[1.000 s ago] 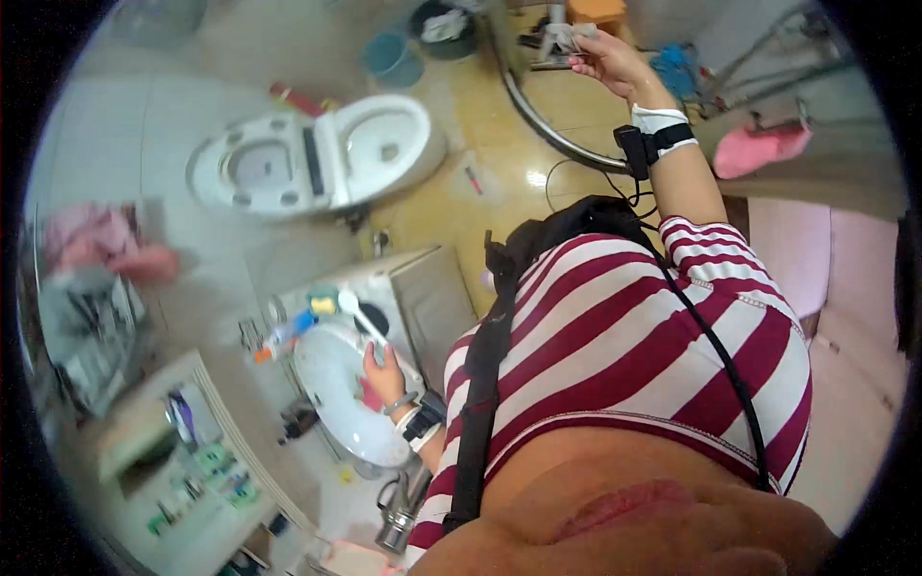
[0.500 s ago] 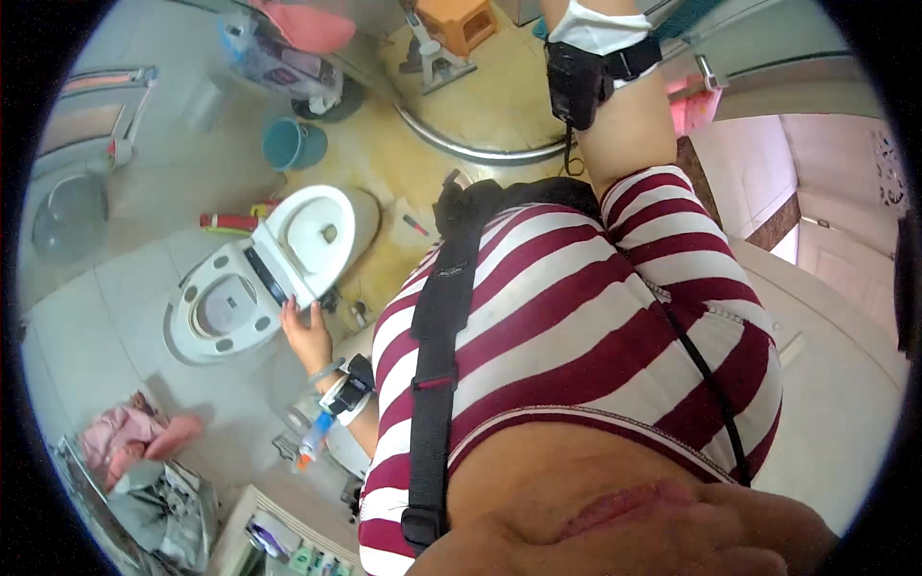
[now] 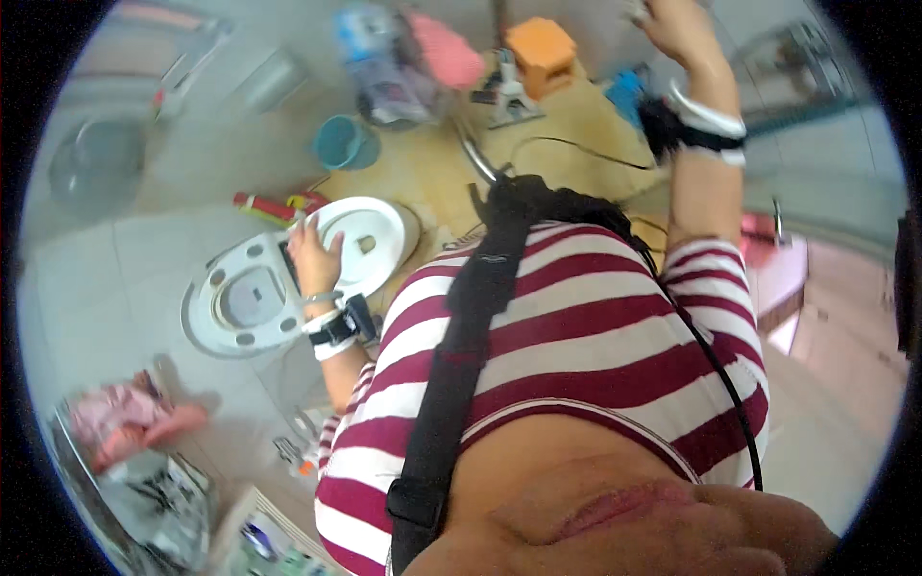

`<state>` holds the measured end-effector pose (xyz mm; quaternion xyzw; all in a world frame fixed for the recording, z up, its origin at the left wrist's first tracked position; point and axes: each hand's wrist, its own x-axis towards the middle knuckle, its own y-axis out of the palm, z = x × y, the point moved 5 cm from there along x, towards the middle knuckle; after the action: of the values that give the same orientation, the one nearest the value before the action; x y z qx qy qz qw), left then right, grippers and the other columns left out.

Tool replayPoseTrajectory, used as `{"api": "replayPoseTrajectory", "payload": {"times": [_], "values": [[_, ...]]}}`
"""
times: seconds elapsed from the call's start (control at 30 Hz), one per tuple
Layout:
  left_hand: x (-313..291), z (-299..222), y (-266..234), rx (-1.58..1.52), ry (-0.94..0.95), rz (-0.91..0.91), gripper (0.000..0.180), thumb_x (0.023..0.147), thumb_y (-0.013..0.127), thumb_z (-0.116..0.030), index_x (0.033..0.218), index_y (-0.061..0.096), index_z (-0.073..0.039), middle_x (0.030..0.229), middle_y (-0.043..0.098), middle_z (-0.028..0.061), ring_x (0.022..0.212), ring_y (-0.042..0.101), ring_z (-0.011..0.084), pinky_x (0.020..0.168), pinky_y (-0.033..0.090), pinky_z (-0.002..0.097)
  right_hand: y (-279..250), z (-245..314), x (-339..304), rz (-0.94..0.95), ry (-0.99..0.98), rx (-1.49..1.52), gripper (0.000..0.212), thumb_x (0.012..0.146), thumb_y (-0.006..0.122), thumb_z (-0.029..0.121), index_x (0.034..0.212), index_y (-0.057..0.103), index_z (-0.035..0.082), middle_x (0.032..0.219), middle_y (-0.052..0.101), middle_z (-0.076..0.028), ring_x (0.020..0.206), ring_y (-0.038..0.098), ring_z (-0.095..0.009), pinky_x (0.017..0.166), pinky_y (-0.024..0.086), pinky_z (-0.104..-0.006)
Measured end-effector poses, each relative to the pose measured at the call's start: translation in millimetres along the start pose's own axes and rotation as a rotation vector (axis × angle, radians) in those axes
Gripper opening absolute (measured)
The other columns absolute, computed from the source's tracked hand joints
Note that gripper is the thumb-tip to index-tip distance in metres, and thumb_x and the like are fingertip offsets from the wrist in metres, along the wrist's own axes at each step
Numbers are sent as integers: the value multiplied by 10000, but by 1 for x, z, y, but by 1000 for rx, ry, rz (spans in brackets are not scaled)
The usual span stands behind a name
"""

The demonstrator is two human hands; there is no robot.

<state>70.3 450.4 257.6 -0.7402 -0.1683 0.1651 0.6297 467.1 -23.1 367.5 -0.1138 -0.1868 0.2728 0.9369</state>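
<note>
My left hand [image 3: 315,257], fingers spread, is over the hinge side of a white toilet [image 3: 389,216]. Whether it touches the toilet or hovers just above, I cannot tell. The raised toilet seat [image 3: 216,312] leans against the tiles to its left, with a ring-shaped opening and dark oval pads. My right arm is stretched far forward, and my right hand [image 3: 677,34] is partly cut off by the upper edge, near a glass partition [image 3: 807,115]. Its fingertips are blurred, with a small pale spot beside them that I cannot make out.
Beyond the toilet stand a teal bucket [image 3: 346,144] and a red bottle [image 3: 264,206]. An orange stool [image 3: 543,58], a pink basin [image 3: 447,53] and a blue item [image 3: 629,91] are farther off. Pink cloths [image 3: 125,413] hang at the lower left, above a shelf [image 3: 254,528] of bottles.
My left hand has moved forward from the toilet's near rim to its hinge side, fingers spreading. My right arm has swung right and forward, bringing the hand into view. My body has shifted.
</note>
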Motion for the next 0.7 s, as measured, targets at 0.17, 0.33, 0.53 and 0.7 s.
{"api": "replayPoseTrajectory", "payload": {"times": [0.17,0.33,0.53,0.7], "values": [[-20,-16,-8,-102,-248,-138,699,800,722,-317,1388,434,-72,1442,353,266,1351,323,420,1094,257,546,-7,-50,14,29,96,-413,312,898,601,159,1168,606,3,1118,655,-92,989,626,-218,876,487,-351],[-67,5,-13,-1067,-636,-464,668,947,572,-361,1475,284,-69,1469,364,161,1300,427,314,1049,389,418,41,-38,43,280,243,419,325,901,625,148,1178,598,-21,1166,640,-106,1067,594,-205,966,435,-335],[-161,-88,-73,-2303,-206,-1444,826,937,366,-569,1520,-11,-123,1550,121,187,1423,164,342,1141,171,553,43,-91,116,829,176,179,318,898,636,105,1183,571,-20,1173,613,-100,1048,573,-175,949,421,-298],[-233,-223,-144,-1965,36,-1847,789,924,421,-550,1493,118,-94,1500,217,200,1390,215,356,1146,156,546,103,-91,128,1021,218,319,242,910,606,42,1142,563,-16,1103,614,-59,1031,569,-148,924,426,-269]]}}
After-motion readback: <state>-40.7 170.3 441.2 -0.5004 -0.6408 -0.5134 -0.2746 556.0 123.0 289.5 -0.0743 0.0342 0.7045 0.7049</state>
